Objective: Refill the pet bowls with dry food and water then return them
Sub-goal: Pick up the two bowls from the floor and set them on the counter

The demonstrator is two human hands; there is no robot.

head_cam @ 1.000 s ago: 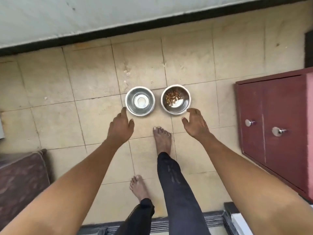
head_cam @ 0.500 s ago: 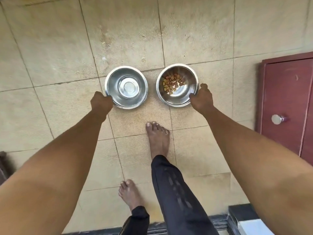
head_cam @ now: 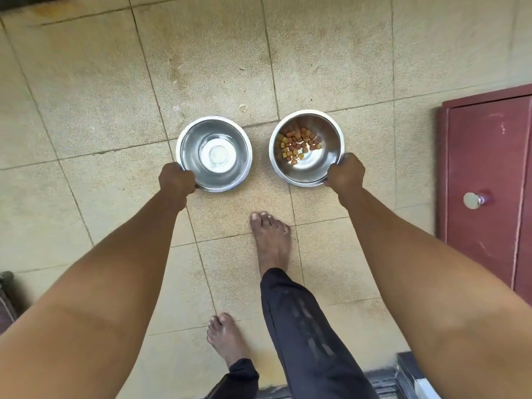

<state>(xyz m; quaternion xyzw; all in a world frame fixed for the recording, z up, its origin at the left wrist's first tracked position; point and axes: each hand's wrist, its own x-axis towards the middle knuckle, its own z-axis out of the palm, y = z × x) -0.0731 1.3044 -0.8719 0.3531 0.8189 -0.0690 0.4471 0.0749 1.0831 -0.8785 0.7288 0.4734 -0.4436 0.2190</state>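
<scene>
Two round steel pet bowls are side by side over the beige tiled floor. The left bowl (head_cam: 214, 154) looks bare inside apart from a shiny bottom, possibly a little water. My left hand (head_cam: 176, 180) is closed on its near left rim. The right bowl (head_cam: 307, 147) holds a small heap of brown and orange kibble (head_cam: 298, 145). My right hand (head_cam: 345, 175) grips that bowl's near right rim. Whether the bowls rest on the tiles or are slightly raised is unclear.
A dark red cabinet (head_cam: 486, 180) with a round metal knob (head_cam: 472, 200) stands at the right. My bare feet (head_cam: 269, 240) are just behind the bowls. A dark cushion edge (head_cam: 5, 298) shows at the far left, a doorstep (head_cam: 403, 378) at the bottom right.
Both hands reached forward from open above the floor and closed on the bowl rims. The view has dropped closer to the bowls, and the two bowls now sit a little farther apart.
</scene>
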